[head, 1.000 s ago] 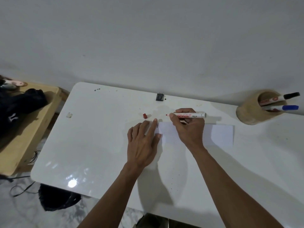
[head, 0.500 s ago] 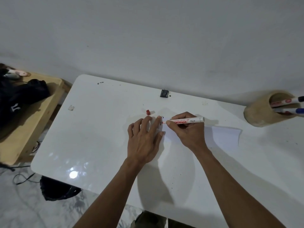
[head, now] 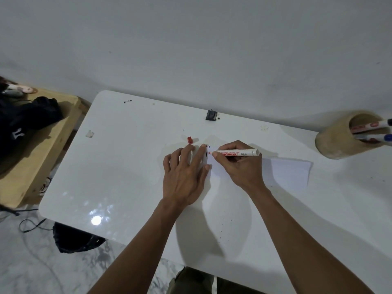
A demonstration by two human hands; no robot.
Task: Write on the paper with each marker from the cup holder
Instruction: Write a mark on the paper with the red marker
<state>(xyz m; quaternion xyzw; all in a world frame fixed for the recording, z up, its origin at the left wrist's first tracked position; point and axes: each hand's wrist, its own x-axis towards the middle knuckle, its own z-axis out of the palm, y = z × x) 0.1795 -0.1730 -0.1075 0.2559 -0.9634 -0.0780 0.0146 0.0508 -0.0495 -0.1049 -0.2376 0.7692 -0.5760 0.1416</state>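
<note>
You are working over a white desk (head: 127,177) pushed against a pale wall, with a wooden bench (head: 42,145) standing to its left and carrying dark cloth. On the desk, a white sheet of paper (head: 286,172) is lying in the middle, stretching out to the right of your hands. At the far right edge, a tan cup holder (head: 335,141) is lying tipped toward you, and 2 markers are poking out of its mouth: 1 with red lettering (head: 369,127) and 1 with a blue cap (head: 379,137).

Your left hand (head: 186,177) is resting flat, fingers spread, pinning the paper's left end and holding nothing. Your right hand (head: 239,164) is keeping a closed grip on the red marker (head: 235,153), fingers wrapped around its white barrel, which is lying nearly level and pointing left. Its red tip is sitting at the paper's left end, just beside a short black stroke (head: 206,154) and your left index finger. A few small marks are showing just beyond that, too small to read.

The red cap (head: 190,140) is lying on the desk, just beyond your left fingertips. A small black clip (head: 211,115) is sitting at the far edge.
</note>
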